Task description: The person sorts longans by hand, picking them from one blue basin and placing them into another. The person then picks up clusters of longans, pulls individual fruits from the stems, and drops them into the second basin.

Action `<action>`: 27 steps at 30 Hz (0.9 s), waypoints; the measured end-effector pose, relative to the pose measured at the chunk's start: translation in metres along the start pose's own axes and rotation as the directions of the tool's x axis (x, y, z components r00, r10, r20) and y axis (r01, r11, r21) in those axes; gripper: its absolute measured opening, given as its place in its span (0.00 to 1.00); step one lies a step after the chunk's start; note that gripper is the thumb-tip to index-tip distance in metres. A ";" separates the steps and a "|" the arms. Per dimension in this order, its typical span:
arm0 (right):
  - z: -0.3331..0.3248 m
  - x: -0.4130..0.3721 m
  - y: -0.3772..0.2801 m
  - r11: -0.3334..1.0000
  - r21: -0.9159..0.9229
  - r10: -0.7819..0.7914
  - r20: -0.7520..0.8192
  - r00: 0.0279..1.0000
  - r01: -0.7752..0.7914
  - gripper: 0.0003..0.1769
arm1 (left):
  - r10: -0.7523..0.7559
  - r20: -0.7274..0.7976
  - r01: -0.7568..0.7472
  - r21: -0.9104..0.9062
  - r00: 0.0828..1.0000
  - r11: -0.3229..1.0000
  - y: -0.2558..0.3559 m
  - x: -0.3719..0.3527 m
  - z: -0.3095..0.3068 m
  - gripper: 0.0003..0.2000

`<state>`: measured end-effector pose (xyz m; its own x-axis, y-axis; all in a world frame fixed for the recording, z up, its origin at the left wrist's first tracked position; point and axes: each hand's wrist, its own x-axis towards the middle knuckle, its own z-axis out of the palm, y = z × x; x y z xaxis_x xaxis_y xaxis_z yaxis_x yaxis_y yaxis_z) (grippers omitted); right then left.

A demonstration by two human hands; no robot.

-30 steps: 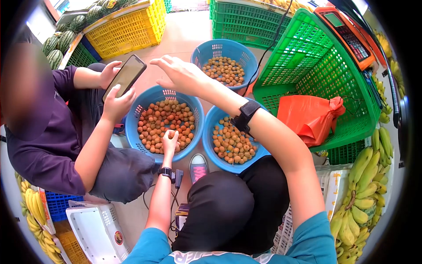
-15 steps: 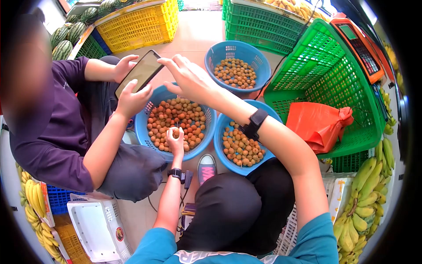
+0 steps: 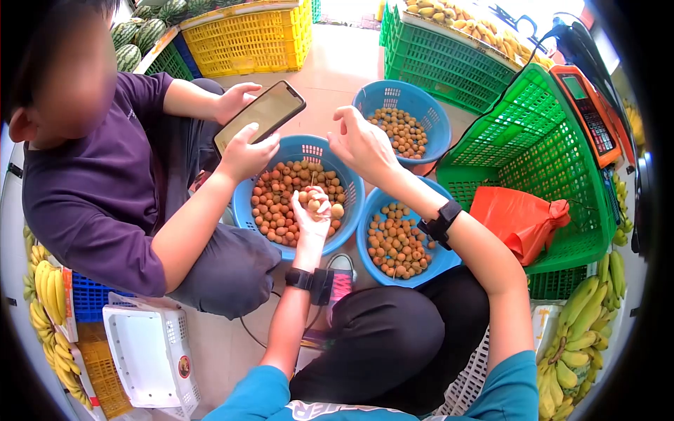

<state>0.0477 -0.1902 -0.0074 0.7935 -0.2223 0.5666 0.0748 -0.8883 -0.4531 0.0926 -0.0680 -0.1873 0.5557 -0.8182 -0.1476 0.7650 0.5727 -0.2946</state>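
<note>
Over the left blue basket (image 3: 241,217) of round brown fruit, my left hand (image 3: 312,210) is curled around a few of the fruits (image 3: 314,204). My right hand (image 3: 361,145) hangs in the air between this basket and the far blue basket (image 3: 439,133), with fingers bent and apart and nothing visible in them. A third blue basket (image 3: 449,263), also with brown fruit, lies below my right forearm. At the left, another person's two hands hold a phone (image 3: 260,118) just beyond the left basket.
A green crate (image 3: 562,175) with a red plastic bag (image 3: 516,219) and an orange scale (image 3: 586,116) stand at the right. Bananas (image 3: 576,337) line the right side. A white crate (image 3: 144,358) is at the lower left, a yellow crate (image 3: 246,42) at the back.
My right hand has drawn back from the phone, its fingers more bent. My left hand has turned and shows several fruits in it. The whole view has shifted.
</note>
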 end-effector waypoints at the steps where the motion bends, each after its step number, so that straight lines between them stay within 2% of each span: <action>1: 0.003 -0.003 0.004 1.000 -0.001 0.012 0.042 0.999 -0.012 0.17 | -0.029 0.044 0.032 -0.084 0.999 0.996 -0.009 0.001 0.004 0.13; 3: 0.009 -0.011 0.012 0.998 -0.014 0.065 0.183 0.981 -0.063 0.20 | -0.024 0.048 0.028 -0.087 0.999 0.996 -0.024 0.000 0.016 0.13; 4: 0.015 -0.016 0.015 0.986 -0.083 0.165 0.316 0.934 -0.146 0.24 | -0.009 0.038 0.012 -0.090 0.999 0.996 -0.033 0.000 0.026 0.13; 5: 0.017 -0.020 0.021 0.913 -0.016 0.361 0.500 0.787 -0.409 0.27 | -0.019 0.028 0.022 -0.122 0.999 0.992 -0.041 0.000 0.035 0.14; 6: 0.014 -0.022 0.019 0.763 -0.005 0.482 0.670 0.564 -0.646 0.30 | -0.013 0.057 0.021 -0.144 0.998 0.989 -0.047 0.003 0.041 0.15; 7: 0.018 -0.026 0.016 0.510 0.332 0.221 0.841 0.494 -0.794 0.34 | 0.015 0.072 -0.010 -0.062 0.997 0.998 -0.051 0.006 0.048 0.15; 8: 0.009 -0.040 0.015 0.319 0.148 0.437 0.853 0.284 -0.936 0.34 | 0.041 0.088 -0.043 0.021 0.995 0.999 -0.055 0.008 0.055 0.14; 9: 0.022 -0.050 0.033 0.125 0.216 0.401 0.882 0.249 -0.968 0.32 | 0.108 0.020 -0.110 0.195 0.994 0.975 -0.061 0.005 0.067 0.14; 10: 0.027 -0.054 0.039 -0.076 0.263 0.357 0.908 0.221 -0.962 0.31 | 0.252 -0.018 -0.222 0.411 0.968 0.884 -0.068 0.001 0.077 0.13; 11: 0.029 -0.058 0.048 -0.165 0.246 0.321 0.929 0.184 -0.955 0.26 | 0.372 0.015 -0.319 0.548 0.928 0.773 -0.074 0.000 0.078 0.12; 12: 0.025 -0.058 0.050 -0.163 0.247 0.321 0.929 0.186 -0.955 0.26 | 0.481 0.069 -0.399 0.665 0.874 0.631 -0.077 0.000 0.078 0.12; 13: 0.021 -0.059 0.052 -0.096 0.261 0.277 0.934 0.227 -0.960 0.24 | 0.479 0.070 -0.399 0.665 0.875 0.632 -0.078 0.000 0.074 0.12; 14: 0.017 -0.061 0.053 -0.031 0.278 0.231 0.937 0.263 -0.960 0.22 | 0.561 0.189 -0.488 0.750 0.806 0.447 -0.079 0.001 0.067 0.11; 15: 0.012 -0.062 0.051 -0.104 0.310 0.230 0.932 0.280 -0.945 0.15 | 0.610 0.320 -0.554 0.797 0.725 0.240 -0.081 -0.001 0.063 0.11; 16: 0.006 -0.064 0.049 -0.106 0.312 0.233 0.931 0.281 -0.944 0.15 | 0.607 0.319 -0.552 0.798 0.728 0.242 -0.084 -0.005 0.059 0.11; 18: -0.004 -0.067 0.045 0.057 0.332 0.361 0.872 0.330 -0.941 0.13 | 0.509 0.083 -0.410 0.709 0.857 0.574 -0.087 -0.016 0.050 0.10; 19: -0.007 -0.069 0.051 0.072 0.344 0.339 0.874 0.348 -0.936 0.08 | 0.444 -0.075 -0.307 0.621 0.893 0.721 -0.081 -0.019 0.042 0.10; 20: -0.009 -0.072 0.051 0.069 0.348 0.339 0.873 0.350 -0.935 0.08 | 0.447 -0.170 -0.288 0.558 0.878 0.778 -0.076 -0.020 0.034 0.10; 22: -0.016 -0.077 0.050 0.120 0.345 0.397 0.843 0.363 -0.931 0.08 | 0.330 -0.237 -0.230 0.367 0.914 0.901 -0.067 -0.024 0.005 0.11; 24: -0.017 -0.086 0.054 0.131 0.329 0.389 0.851 0.353 -0.935 0.07 | 0.206 -0.299 -0.131 0.251 0.932 0.959 -0.072 -0.035 -0.021 0.12; 26: -0.017 -0.094 0.057 0.209 0.286 0.336 0.877 0.344 -0.935 0.07 | 0.104 -0.431 -0.036 0.163 0.896 0.986 -0.085 -0.041 -0.038 0.12; 27: -0.021 -0.094 0.050 0.300 0.239 0.367 0.865 0.343 -0.923 0.08 | 0.016 -0.439 0.034 0.107 0.898 0.994 -0.092 -0.043 -0.040 0.12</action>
<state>-0.0359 -0.2228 -0.0686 0.8219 -0.0550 -0.5670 -0.5659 0.0345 -0.8237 -0.0147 -0.0870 -0.1919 0.3689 -0.7479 -0.5519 0.8137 0.5469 -0.1972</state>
